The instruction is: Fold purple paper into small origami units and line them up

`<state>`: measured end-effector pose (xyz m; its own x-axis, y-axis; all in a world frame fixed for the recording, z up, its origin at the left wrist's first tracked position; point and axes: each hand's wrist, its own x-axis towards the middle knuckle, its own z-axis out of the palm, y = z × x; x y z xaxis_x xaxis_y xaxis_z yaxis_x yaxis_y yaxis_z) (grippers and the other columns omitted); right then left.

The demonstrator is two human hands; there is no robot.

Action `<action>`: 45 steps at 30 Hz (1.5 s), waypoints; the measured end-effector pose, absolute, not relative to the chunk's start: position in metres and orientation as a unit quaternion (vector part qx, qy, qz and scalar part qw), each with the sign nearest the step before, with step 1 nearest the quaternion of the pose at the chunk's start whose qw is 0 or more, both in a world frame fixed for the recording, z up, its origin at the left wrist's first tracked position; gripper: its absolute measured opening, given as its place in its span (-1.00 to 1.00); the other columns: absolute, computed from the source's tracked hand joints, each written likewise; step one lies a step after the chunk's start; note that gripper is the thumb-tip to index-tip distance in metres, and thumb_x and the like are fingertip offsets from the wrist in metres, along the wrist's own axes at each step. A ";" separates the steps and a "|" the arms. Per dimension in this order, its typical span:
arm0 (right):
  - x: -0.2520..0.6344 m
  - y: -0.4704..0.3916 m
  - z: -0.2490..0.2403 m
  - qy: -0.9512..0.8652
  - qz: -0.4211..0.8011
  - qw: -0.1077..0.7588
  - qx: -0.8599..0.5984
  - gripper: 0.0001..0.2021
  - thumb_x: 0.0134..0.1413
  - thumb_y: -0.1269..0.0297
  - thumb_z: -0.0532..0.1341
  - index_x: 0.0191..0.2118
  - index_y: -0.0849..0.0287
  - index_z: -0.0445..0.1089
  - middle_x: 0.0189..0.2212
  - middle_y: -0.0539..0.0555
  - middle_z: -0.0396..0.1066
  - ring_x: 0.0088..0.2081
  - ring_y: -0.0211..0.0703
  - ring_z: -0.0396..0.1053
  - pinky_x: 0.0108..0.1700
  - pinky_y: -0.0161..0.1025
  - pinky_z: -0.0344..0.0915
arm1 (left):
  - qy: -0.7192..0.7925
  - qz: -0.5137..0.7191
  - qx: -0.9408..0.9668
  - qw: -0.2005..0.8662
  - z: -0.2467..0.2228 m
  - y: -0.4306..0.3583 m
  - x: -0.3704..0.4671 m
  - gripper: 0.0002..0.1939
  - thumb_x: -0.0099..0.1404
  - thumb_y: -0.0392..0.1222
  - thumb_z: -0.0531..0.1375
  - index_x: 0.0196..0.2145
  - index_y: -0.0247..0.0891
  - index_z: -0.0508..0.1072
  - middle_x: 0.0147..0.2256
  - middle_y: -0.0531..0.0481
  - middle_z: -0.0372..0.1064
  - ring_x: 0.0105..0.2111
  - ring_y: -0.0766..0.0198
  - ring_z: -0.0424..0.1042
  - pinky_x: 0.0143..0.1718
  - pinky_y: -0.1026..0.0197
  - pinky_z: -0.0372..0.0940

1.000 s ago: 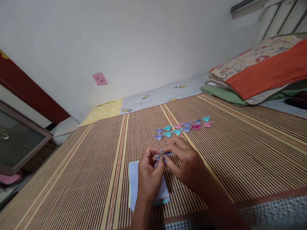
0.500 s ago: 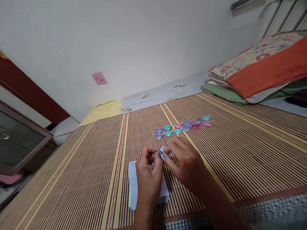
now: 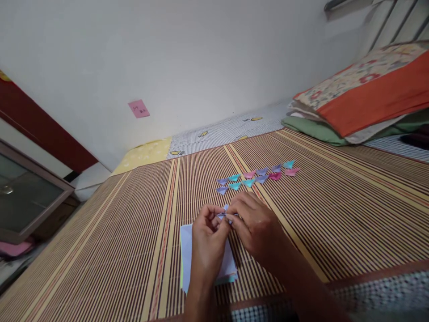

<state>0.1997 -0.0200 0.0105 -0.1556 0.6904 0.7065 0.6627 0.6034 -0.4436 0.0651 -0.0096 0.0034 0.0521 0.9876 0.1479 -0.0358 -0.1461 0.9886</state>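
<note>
Between my two hands is a small folded piece of pale blue-violet paper [image 3: 225,209], mostly covered by the fingers. My left hand [image 3: 210,232] pinches its left side between thumb and fingers. From the right, my right hand [image 3: 256,221] pinches the other side, its fingertips almost meeting those of the left. Under my left hand and wrist lies a stack of square coloured paper [image 3: 186,250], with a pale violet sheet on top. Beyond the hands, several small folded paper boats [image 3: 248,183] in violet, turquoise and pink stand in two rows.
A striped bamboo mat [image 3: 134,232] covers the bed. Folded bedding with an orange and floral cover [image 3: 372,98] is stacked at the far right. A pink note [image 3: 138,108] is stuck to the white wall. A glass-fronted cabinet [image 3: 30,192] stands at the left.
My fingertips have closed in over the folded paper, so less of it shows now. My left hand has shifted slightly right. The rows of paper boats stay as they were.
</note>
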 end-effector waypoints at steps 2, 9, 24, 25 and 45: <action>0.199 -0.019 0.010 -0.761 0.014 0.474 -0.443 -0.78 0.31 0.53 0.05 -0.35 0.16 0.30 -0.35 0.16 0.39 -0.24 0.02 0.31 -0.19 -0.06 0.23 | 0.448 0.527 0.547 0.471 0.003 -0.010 0.065 -0.92 0.20 -0.29 0.25 -0.34 -0.24 0.38 -0.43 0.08 0.34 -0.47 0.35 0.31 -0.46 0.34 0.23; 0.198 -0.016 0.007 -0.757 0.011 0.482 -0.441 -0.78 0.34 0.52 0.06 -0.34 0.17 0.33 -0.35 0.15 0.37 -0.23 0.01 0.31 -0.16 -0.08 0.26 | 0.500 0.503 0.601 0.369 0.005 -0.014 0.060 -0.93 0.34 -0.20 0.20 -0.30 -0.22 0.40 -0.47 0.09 0.30 -0.45 0.28 0.31 -0.42 0.26 0.22; 0.198 -0.018 0.008 -0.763 -0.014 0.480 -0.432 -0.81 0.28 0.56 0.15 -0.37 0.22 0.36 -0.36 0.12 0.38 -0.25 -0.02 0.32 -0.18 -0.10 0.22 | 0.469 0.551 0.550 0.417 0.010 -0.013 0.057 -0.94 0.29 -0.22 0.19 -0.31 -0.24 0.45 -0.43 0.07 0.42 -0.44 0.29 0.43 -0.38 0.27 0.36; 0.198 -0.017 0.008 -0.763 -0.014 0.482 -0.430 -0.81 0.28 0.57 0.15 -0.37 0.22 0.36 -0.37 0.12 0.37 -0.26 -0.02 0.32 -0.19 -0.11 0.23 | 0.469 0.550 0.547 0.423 0.010 -0.013 0.057 -0.95 0.28 -0.23 0.20 -0.31 -0.24 0.44 -0.42 0.06 0.43 -0.43 0.29 0.43 -0.37 0.27 0.36; 0.209 -0.015 0.005 -0.800 0.043 0.460 -0.383 -0.84 0.28 0.55 0.16 -0.20 0.22 0.47 -0.31 0.12 0.46 -0.22 -0.01 0.33 -0.17 -0.11 0.24 | 0.425 0.500 0.523 0.544 0.009 -0.006 0.048 -0.81 0.14 -0.16 0.39 -0.39 -0.31 0.50 -0.51 0.07 0.40 -0.55 0.41 0.31 -0.49 0.36 0.28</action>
<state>0.2090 -0.0146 0.0053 -0.2824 0.6519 0.7037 0.5734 0.7028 -0.4210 0.0483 -0.0064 0.0092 0.1382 0.9885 0.0614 -0.1002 -0.0477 0.9938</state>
